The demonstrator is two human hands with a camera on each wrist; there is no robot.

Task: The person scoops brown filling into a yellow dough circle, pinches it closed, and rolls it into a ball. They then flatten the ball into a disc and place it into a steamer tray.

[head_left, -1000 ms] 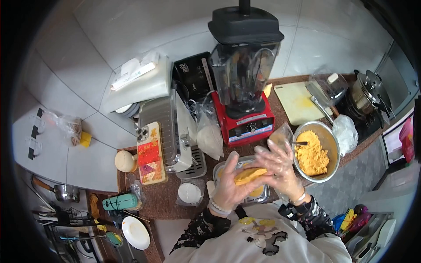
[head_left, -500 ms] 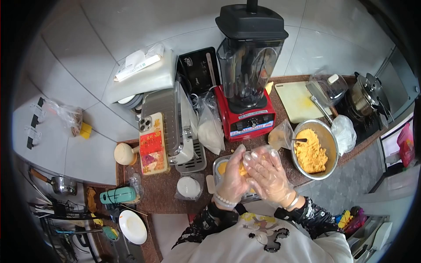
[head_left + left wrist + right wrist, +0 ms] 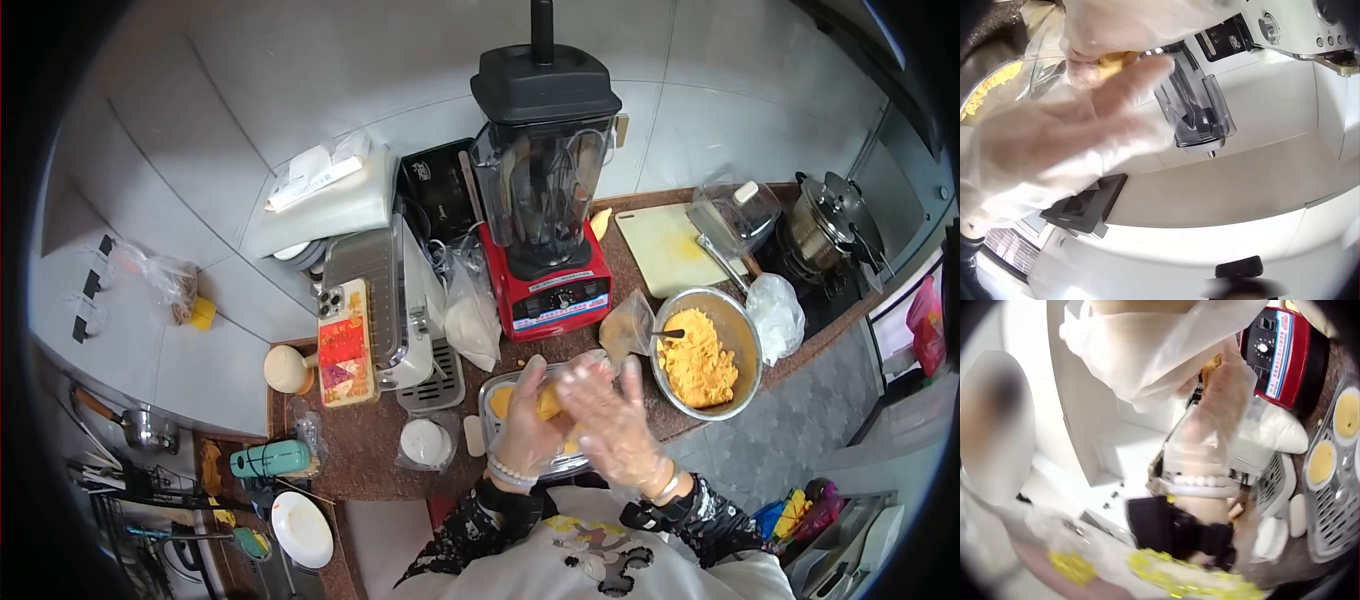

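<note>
Both hands wear clear plastic gloves and meet above a clear tray at the counter's front. In the cupped left hand lies a lump of yellow dough, partly covered by the right hand, whose fingers extend over it. The left wrist view shows a little of the dough between left hand and right hand. From the right wrist, the left hand holds the dough beneath the right hand. Yellow rounds sit in white cups in the tray.
A metal bowl of yellow mash stands right of the hands. Behind them is a red blender, with a cutting board beyond. A coffee machine, phone and white cups are on the left.
The right hand moves from beside the dough to over it, its fingers shifting against the left palm. The dough stays between the hands. The head view has shifted slightly.
</note>
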